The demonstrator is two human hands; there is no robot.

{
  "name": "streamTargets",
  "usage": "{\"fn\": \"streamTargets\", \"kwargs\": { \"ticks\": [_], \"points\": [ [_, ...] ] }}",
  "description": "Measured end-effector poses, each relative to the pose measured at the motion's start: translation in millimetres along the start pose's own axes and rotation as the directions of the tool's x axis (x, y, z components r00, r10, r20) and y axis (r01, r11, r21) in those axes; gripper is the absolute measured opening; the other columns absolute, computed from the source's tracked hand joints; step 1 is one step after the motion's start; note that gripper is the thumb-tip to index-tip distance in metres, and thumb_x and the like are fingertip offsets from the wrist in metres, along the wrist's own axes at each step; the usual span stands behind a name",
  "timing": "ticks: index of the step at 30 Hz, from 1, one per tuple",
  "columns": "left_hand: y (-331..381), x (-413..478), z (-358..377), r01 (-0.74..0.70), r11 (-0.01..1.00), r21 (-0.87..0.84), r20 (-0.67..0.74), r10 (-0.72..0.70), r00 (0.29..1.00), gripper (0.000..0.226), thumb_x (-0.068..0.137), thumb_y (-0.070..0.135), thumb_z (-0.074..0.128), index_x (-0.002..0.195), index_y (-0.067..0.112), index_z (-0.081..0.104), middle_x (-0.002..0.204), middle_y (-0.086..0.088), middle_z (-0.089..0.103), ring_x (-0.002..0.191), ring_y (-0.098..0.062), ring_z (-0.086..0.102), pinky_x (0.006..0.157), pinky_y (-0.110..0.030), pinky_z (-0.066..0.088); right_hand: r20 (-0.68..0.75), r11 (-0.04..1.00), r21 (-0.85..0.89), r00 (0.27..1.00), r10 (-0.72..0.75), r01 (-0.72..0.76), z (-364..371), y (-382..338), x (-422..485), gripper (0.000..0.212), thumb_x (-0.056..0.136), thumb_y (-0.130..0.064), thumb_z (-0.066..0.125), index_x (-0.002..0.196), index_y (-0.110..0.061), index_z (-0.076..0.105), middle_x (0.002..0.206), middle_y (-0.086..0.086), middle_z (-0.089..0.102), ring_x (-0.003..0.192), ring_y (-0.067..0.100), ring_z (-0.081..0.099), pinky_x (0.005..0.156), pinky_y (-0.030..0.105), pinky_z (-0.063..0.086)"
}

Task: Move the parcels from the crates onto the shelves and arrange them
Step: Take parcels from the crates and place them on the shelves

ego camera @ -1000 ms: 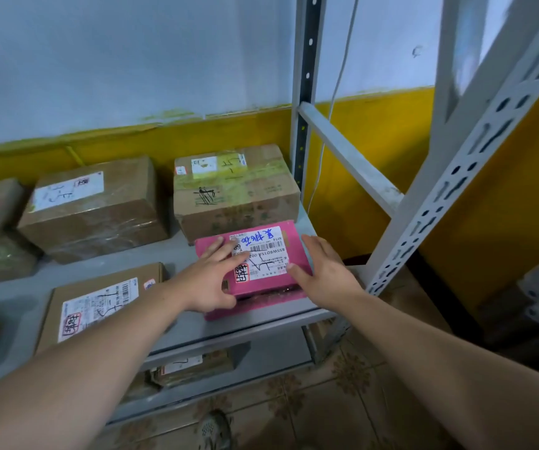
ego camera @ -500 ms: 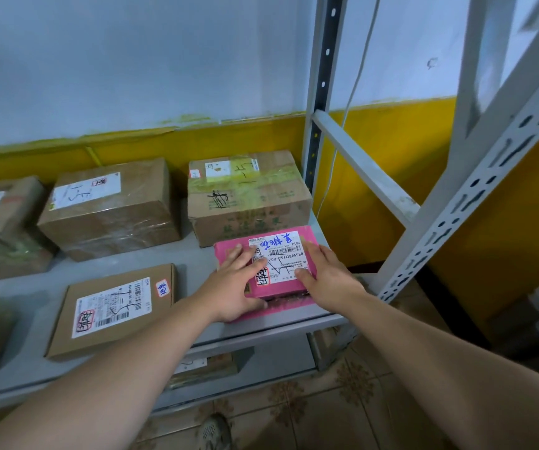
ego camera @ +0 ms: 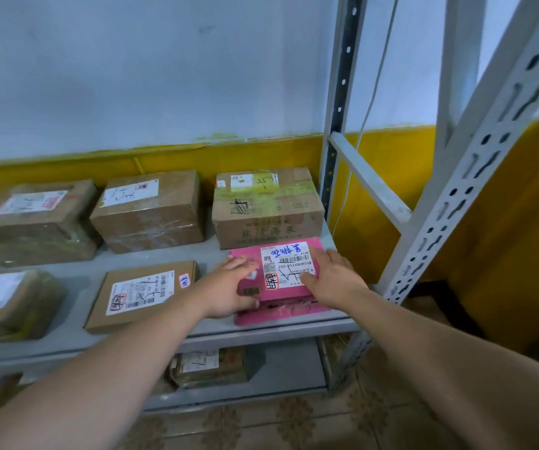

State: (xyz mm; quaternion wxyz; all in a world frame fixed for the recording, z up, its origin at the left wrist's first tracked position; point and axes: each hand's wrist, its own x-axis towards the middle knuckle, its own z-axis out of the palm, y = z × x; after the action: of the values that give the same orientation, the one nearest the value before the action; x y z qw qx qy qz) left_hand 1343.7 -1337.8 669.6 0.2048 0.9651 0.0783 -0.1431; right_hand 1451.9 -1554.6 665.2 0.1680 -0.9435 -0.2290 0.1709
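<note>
Reaches both bare forearms forward and down to the right end of the grey shelf (ego camera: 209, 253). Lays the left hand (ego camera: 229, 289) on the near-left part of the pink parcel (ego camera: 289, 266), fingers spread and almost straight across its top, thumb along its near edge. Sets the right hand (ego camera: 334, 279) flat on the parcel's right side, fingers fanned toward the back corner, thumb pointing left over the white label. Clasps nothing; presses down with both palms. Keeps the parcel flat at the shelf's front edge, close up to the brown box (ego camera: 266, 206) behind, near a flat carton (ego camera: 141, 293) on the left. Cannot tell whether parcel and box touch.
</note>
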Motion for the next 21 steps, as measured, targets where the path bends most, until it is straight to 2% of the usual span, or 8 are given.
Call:
{"fn": "streamTargets", "kwargs": {
  "ticks": [3, 9, 17, 21],
  "points": [
    [-14, -20, -14, 0.056, 0.998, 0.000, -0.030, -0.056, 0.998, 0.087, 0.082, 0.052, 0.068, 0.153, 0.033, 0.020, 0.163, 0.003, 0.009, 0.148, -0.018, 0.007, 0.118, -0.039, 0.010, -0.019, 0.996, -0.083, 0.999, -0.038, 0.036, -11, -21, 0, 0.069, 0.096, -0.054, 0.047, 0.153, -0.023, 0.024, 0.159, 0.006, 0.023, 0.144, 0.028, 0.023, 0.116, 0.045, 0.028],
    [-57, -81, -42, 0.127, 0.992, 0.013, -0.083, -0.125, 0.989, 0.077, 0.089, 0.046, 0.063, 0.153, 0.029, 0.023, 0.162, 0.003, 0.013, 0.148, -0.016, 0.012, 0.117, -0.030, 0.011, -0.001, 0.964, -0.188, 0.982, -0.189, 0.186, -6, -104, -1, 0.074, 0.096, -0.055, 0.045, 0.155, -0.019, 0.019, 0.161, 0.008, 0.021, 0.147, 0.029, 0.019, 0.118, 0.048, 0.022],
    [-170, -213, -58, 0.300, 0.952, -0.066, -0.131, -0.306, 0.943, 0.074, 0.090, 0.046, 0.062, 0.152, 0.031, 0.026, 0.161, 0.006, 0.017, 0.146, -0.013, 0.017, 0.115, -0.027, 0.016, 0.133, 0.904, -0.274, 0.944, -0.301, 0.327, 60, -237, -22, 0.075, 0.093, -0.063, 0.043, 0.152, -0.019, 0.026, 0.157, 0.011, 0.030, 0.142, 0.032, 0.029, 0.114, 0.047, 0.030],
    [-224, -285, -57, 0.397, 0.905, -0.151, -0.155, -0.418, 0.895, 0.071, 0.089, 0.046, 0.063, 0.151, 0.035, 0.028, 0.160, 0.008, 0.020, 0.145, -0.014, 0.022, 0.115, -0.030, 0.020, 0.195, 0.850, -0.253, 0.885, -0.423, 0.462, 100, -325, -41, 0.076, 0.093, -0.063, 0.042, 0.155, -0.022, 0.023, 0.161, 0.007, 0.025, 0.145, 0.030, 0.025, 0.116, 0.045, 0.023]
  ]
}}
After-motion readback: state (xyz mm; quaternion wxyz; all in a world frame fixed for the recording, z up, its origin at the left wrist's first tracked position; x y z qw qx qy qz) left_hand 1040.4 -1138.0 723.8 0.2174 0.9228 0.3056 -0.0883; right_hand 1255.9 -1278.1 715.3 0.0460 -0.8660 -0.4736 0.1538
